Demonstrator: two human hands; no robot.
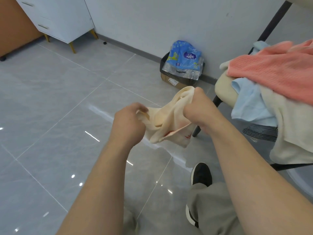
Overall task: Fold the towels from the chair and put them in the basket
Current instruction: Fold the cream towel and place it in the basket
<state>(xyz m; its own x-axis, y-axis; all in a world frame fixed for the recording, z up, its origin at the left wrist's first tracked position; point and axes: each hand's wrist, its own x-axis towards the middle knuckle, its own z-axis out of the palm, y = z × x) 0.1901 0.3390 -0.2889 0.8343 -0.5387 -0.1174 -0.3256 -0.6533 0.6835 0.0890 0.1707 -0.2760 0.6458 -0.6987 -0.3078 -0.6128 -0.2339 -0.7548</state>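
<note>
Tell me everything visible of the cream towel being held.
The cream towel is small, soft, terry-like cloth, pale cream with red marks near its lower edge. It hangs bunched and unfolded in mid-air over the floor, beside the chair. The left hand grips its left end, the right hand its upper right end.

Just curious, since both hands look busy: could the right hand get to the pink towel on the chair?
Likely yes, once freed: the right hand grips the cream towel, as does the left hand. The pink towel lies uncovered atop the pile on the chair, on that hand's side.
</note>
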